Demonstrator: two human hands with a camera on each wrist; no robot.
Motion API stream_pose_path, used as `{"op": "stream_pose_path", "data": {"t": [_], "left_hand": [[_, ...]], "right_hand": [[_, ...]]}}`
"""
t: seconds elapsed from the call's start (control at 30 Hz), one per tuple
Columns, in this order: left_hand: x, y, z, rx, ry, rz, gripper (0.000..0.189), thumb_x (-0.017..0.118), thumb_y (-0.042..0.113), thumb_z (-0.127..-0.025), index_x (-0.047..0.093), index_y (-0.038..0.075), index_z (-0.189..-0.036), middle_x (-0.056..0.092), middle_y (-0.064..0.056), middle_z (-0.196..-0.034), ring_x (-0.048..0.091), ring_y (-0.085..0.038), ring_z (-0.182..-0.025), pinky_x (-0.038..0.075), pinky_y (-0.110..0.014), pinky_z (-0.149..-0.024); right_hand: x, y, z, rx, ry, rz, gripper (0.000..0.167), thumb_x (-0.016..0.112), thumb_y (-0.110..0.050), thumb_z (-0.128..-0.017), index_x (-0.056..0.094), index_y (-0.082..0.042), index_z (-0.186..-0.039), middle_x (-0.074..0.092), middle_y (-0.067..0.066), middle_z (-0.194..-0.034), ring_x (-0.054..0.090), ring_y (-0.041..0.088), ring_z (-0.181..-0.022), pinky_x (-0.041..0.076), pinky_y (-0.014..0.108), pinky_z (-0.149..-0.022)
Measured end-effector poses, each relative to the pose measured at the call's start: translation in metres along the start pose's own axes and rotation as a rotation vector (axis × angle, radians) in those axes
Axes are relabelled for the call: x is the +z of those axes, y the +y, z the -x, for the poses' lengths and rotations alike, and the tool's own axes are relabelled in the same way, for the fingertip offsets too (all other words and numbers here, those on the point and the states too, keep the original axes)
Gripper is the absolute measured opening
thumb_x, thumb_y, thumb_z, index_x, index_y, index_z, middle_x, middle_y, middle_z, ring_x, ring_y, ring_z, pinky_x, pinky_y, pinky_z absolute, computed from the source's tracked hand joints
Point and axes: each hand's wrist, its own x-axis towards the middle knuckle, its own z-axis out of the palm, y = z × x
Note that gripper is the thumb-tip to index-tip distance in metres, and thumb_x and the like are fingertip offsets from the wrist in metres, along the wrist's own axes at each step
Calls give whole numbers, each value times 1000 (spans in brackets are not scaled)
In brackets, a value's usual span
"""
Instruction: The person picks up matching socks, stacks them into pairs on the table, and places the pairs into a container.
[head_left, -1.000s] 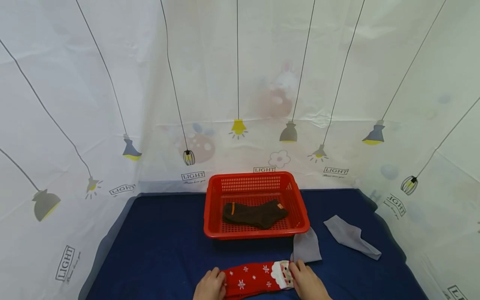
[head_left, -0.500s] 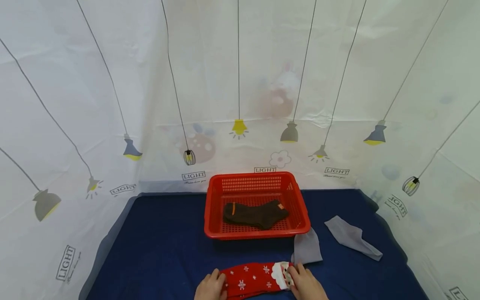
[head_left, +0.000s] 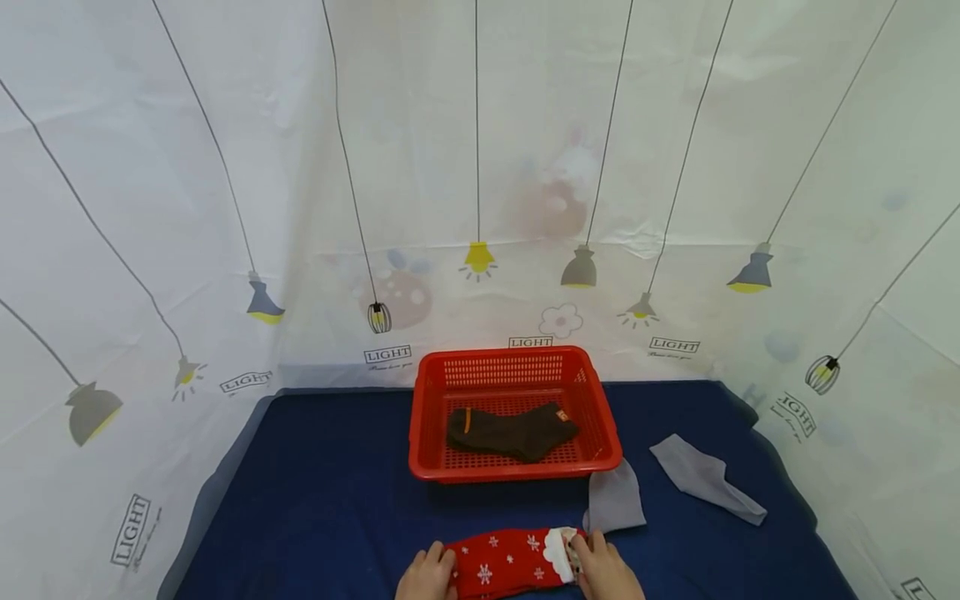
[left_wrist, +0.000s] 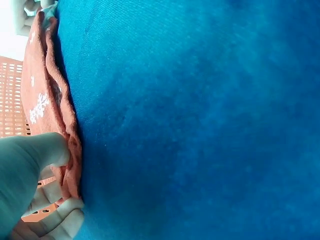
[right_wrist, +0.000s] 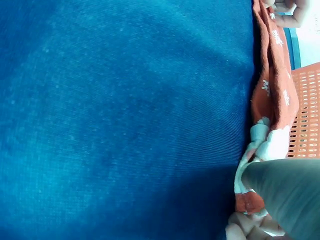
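Note:
Two red Christmas socks [head_left: 502, 560] with white snowflakes and a Santa face lie one on the other near the front of the blue cloth. My left hand [head_left: 427, 573] pinches their left end, the thumb on top and fingers beneath in the left wrist view. At the opposite end, my right hand [head_left: 609, 571] pinches the Santa part and covers some of the face. Both layers of the red socks [right_wrist: 275, 100] show along the near edge in the right wrist view. Just behind the right hand lies a grey sock [head_left: 615, 498], its far end hidden by the basket.
A red plastic basket [head_left: 516, 472] stands behind the socks, holding dark brown socks [head_left: 512, 432] with orange marks. Another grey sock [head_left: 705, 477] lies on the blue cloth [head_left: 330, 500] at the right. A white sheet [head_left: 480, 125] printed with lamps surrounds the back and sides.
Both hands have shifted slightly inward along the red socks, and the right hand covers more of the Santa face. The basket and grey socks stay where they were.

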Motion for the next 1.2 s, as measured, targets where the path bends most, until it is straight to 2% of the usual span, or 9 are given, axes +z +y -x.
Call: {"op": "stream_pose_path", "data": {"t": [0.3, 0.5, 0.7, 0.93, 1.2], "left_hand": [[1, 2, -3, -5, 19, 28, 20, 66, 6, -66, 48, 16, -68, 39, 6, -69, 35, -10, -54, 34, -26, -48], [1, 1, -7, 4, 71, 37, 23, 65, 0, -61, 50, 18, -65, 41, 8, -65, 37, -8, -52, 34, -25, -47], [-10, 1, -10, 17, 108, -6, 24, 68, 0, -62, 52, 18, -64, 41, 8, -63, 40, -8, -52, 36, -26, -48], [-28, 3, -11, 91, 155, -34, 23, 68, -1, -63, 55, 18, -66, 41, 8, -65, 38, -6, -53, 35, -23, -48], [-44, 7, -12, 124, 208, -29, 23, 66, 0, -63, 53, 18, -67, 41, 9, -67, 36, -5, -54, 32, -19, -46]], "right_hand": [[6, 2, -1, -46, 8, 16, 29, 67, -1, -74, 47, -13, -91, 40, 3, -74, 39, 16, -57, 33, 29, -46], [5, 4, 0, -100, 54, 45, 25, 67, -3, -75, 50, -13, -89, 41, 1, -69, 40, 14, -55, 32, 27, -46], [1, 7, -1, -136, 75, 63, 23, 66, -4, -76, 50, -13, -90, 41, 0, -69, 41, 14, -56, 33, 26, -47], [-14, 2, -3, -78, 36, 53, 22, 66, -9, -79, 52, -14, -95, 44, -1, -73, 43, 13, -62, 37, 28, -52], [-27, 0, -2, -99, 117, 89, 22, 66, -10, -79, 51, -16, -94, 40, -4, -72, 38, 10, -61, 32, 24, -52]]}}
